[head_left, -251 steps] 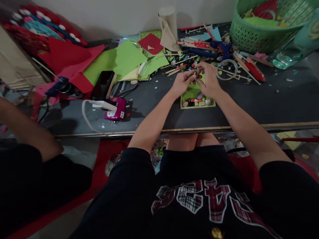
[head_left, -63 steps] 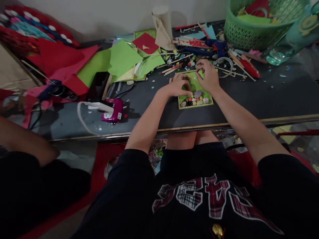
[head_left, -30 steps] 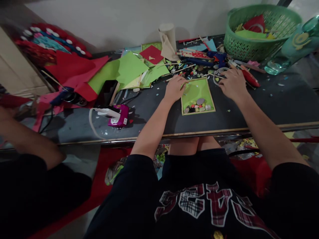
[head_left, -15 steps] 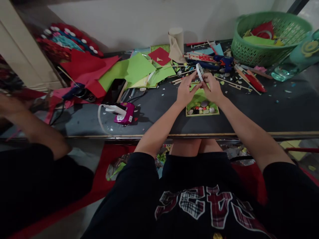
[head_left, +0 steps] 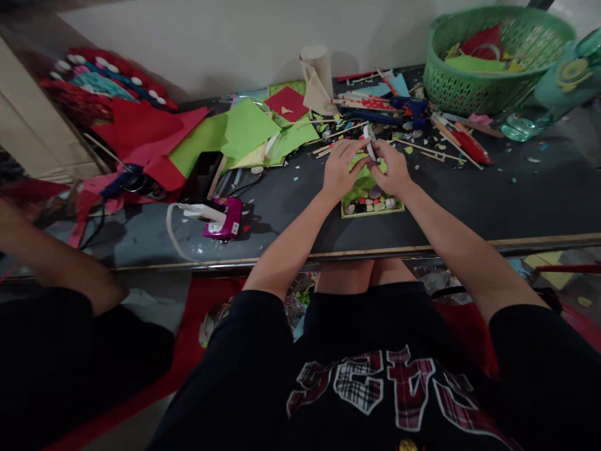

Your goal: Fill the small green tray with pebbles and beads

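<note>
My left hand (head_left: 342, 168) and my right hand (head_left: 392, 170) meet above the table, both with fingers closed on a narrow white ring that looks like a roll of tape (head_left: 369, 143). It stands on edge between my fingertips, slightly tilted. Right below lies a small green board (head_left: 362, 185) with a pale edge. Along its near side sits a row of small coloured stones (head_left: 375, 205). My hands cover the board's upper part in places.
Wooden sticks (head_left: 441, 153), a blue glue gun (head_left: 410, 109) and a green basket (head_left: 498, 81) lie beyond, with a tilted bottle (head_left: 547, 97) at right. Coloured paper (head_left: 248, 125) and a purple power adapter (head_left: 224, 219) are leftward. Another person's arm (head_left: 56, 260) reaches in at far left.
The white ring has sunk a little lower between my fingers, and my hands have drawn closer around it. The whole view has shifted slightly.
</note>
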### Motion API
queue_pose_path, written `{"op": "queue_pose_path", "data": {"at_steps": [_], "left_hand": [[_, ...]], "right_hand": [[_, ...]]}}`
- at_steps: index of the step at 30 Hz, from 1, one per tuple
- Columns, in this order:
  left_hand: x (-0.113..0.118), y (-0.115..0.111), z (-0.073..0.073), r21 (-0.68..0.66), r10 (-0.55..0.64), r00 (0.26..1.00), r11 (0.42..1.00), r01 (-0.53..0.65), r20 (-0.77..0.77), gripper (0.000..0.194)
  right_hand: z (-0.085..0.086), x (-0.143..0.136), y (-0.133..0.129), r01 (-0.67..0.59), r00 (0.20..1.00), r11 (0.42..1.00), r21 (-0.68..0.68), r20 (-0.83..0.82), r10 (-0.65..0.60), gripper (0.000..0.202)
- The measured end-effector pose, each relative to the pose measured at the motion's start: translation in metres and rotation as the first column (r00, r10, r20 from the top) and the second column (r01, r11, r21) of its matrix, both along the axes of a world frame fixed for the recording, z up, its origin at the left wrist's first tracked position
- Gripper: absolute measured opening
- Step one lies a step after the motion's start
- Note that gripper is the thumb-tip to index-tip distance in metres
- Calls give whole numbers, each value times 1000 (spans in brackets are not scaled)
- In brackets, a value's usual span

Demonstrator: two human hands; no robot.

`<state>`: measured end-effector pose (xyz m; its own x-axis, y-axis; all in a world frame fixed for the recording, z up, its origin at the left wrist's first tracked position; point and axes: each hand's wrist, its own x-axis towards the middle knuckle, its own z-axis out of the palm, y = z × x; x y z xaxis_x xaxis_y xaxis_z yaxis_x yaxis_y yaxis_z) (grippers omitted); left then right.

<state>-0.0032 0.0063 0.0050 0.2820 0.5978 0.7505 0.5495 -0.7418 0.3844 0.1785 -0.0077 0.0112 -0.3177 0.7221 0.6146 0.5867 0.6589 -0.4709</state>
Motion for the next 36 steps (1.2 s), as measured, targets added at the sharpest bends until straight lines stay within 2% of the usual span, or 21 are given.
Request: {"op": "queue_pose_path", "data": {"at_steps": [3,11,15,20,26,32,36], "left_hand": [[1,-3,2,3,-40,999,999,41,-21,59],[4,-10,5,-45,-31,999,998,31,5,53],[9,-17,6,-37,-39,999,999,39,-4,52],[7,-10,0,-1,99,995,995,-99,17,52],[4,-2,-5,147,121,991,981,-129,61,43],[7,-6,-4,4,93,995,996,-94,36,59],[7,-5,-4,-65,57,997,996,-54,44,60]], "right_hand": [[0,2,0,51,999,999,-17,3,-51,54],[-3,8,9,109,994,993,34,-35,-108,73],[0,10,11,142,990,990,25,-13,-142,67],[5,5,6,117,992,993,26,-42,-116,62],[5,-1,1,61,997,998,25,-48,-60,50],[2,-1,3,87,995,996,21,-42,-86,39],[-1,-1,7,136,991,990,48,6,-137,31]]}}
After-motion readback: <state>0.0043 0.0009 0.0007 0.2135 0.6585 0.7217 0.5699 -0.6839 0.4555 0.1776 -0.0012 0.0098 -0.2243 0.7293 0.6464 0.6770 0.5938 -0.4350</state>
